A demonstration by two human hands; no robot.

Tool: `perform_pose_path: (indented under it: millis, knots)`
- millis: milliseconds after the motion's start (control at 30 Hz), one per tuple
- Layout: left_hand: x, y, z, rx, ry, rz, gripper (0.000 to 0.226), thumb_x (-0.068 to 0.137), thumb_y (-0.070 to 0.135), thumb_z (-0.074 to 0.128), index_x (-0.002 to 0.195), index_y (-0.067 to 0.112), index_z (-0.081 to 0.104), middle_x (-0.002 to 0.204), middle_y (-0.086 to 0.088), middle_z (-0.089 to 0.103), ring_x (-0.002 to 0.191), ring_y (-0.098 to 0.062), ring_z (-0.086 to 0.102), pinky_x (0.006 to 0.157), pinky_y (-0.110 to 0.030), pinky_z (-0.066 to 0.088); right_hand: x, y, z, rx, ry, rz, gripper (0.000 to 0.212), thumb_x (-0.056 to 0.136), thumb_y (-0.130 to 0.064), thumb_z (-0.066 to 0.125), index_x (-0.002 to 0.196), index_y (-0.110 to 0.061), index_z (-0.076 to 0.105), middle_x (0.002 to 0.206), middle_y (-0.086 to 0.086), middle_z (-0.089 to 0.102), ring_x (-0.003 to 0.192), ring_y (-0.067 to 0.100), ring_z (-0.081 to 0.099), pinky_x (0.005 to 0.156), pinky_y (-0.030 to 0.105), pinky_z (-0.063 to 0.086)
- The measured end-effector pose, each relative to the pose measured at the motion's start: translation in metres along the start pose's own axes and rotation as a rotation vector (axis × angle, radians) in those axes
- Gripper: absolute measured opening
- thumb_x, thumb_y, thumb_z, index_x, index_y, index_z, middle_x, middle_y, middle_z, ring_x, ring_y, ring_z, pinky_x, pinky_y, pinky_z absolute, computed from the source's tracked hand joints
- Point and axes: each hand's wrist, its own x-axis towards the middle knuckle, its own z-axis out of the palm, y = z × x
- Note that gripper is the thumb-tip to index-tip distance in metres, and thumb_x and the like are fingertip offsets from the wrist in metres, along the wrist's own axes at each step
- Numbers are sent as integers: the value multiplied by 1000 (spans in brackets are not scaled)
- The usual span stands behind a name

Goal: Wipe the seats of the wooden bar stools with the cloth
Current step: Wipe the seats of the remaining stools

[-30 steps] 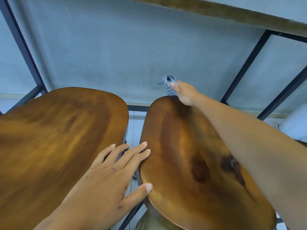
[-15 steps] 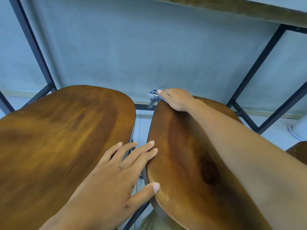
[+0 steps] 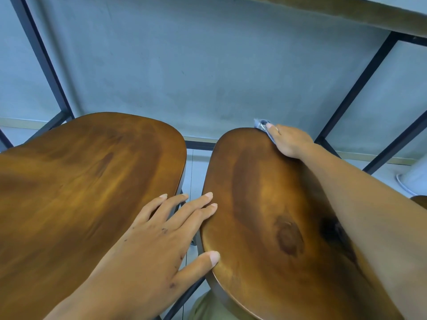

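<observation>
Stool seat on the left (image 3: 76,181) lies bare; left hand (image 3: 152,236) bridges the gap, fingers straight, touching the right stool seat (image 3: 265,215). At its far edge, right hand (image 3: 288,140) presses the grey cloth (image 3: 261,124) down.

Glossy smooth wooden stool seats (image 3: 265,215), grey cloth (image 3: 261,124), matt black metal frame (image 3: 355,88)

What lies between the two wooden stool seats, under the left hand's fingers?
A narrow gap separates the left seat from the right seat; pale floor and dark metal frame bars show through it. The left hand bridges it, fingertips touching the right seat. Head view.
</observation>
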Motion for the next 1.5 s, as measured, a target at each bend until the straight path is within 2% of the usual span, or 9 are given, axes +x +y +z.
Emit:
perform_pose_path:
  millis: [167,267,433,533,667,967,1167,1333,1500]
  knots:
    - [0,0,0,27,-9,-2,68,94,75,17,152,42,30,158,30,20,146,-4,26,120,-34,14,4,-28,-1,-111,-37,263,71,103,-53,3,148,-14,42,148,16,48,138,37,40,115,49,23]
    - [0,0,1,48,-1,1,64,96,71,24,148,37,40,157,25,31,141,-8,38,112,-36,20,8,-43,-1,-93,-52,277,72,103,-54,4,150,-13,39,150,16,45,140,37,36,116,48,20]
    - [0,-1,1,75,-11,8,63,96,70,28,147,36,42,156,24,33,140,-8,40,110,-37,22,11,-47,4,-90,-2,20,65,100,-53,4,120,-14,50,116,11,61,107,35,54,88,47,33]
    - [1,0,1,85,-17,8,63,96,70,27,148,37,39,156,25,32,140,-6,39,111,-37,21,2,-35,3,-36,50,-100,56,101,-54,6,101,-17,49,96,7,60,90,31,55,82,44,39]
    - [1,1,-3,91,-36,-5,62,96,71,28,148,38,39,155,26,32,140,-5,39,111,-35,21,-10,-10,-4,-49,50,-104,59,101,-58,6,99,-19,49,87,2,56,89,29,56,81,44,41]
    - [-1,3,-7,88,-57,-4,62,97,70,27,149,38,37,157,28,28,141,-3,35,113,-33,17,-37,48,-1,9,3,163,74,97,-67,5,130,-13,43,117,14,59,102,34,57,83,46,46]
    - [-1,2,-2,50,-23,8,68,92,77,12,153,47,15,156,38,4,146,5,8,119,-32,4,-73,71,3,152,-99,378,73,101,-60,12,154,-9,15,156,23,29,137,41,37,107,50,34]
    - [-1,0,1,56,-30,7,65,95,71,22,153,41,27,158,31,20,145,0,22,118,-34,12,-93,83,5,175,-175,419,75,103,-56,13,157,-6,2,161,22,21,144,38,30,112,46,28]
    - [0,-4,11,79,-33,0,67,91,61,40,150,27,39,154,8,43,141,-19,40,117,-34,13,-89,74,2,162,-210,443,71,103,-55,11,154,-22,-25,163,24,16,144,42,29,115,47,23]
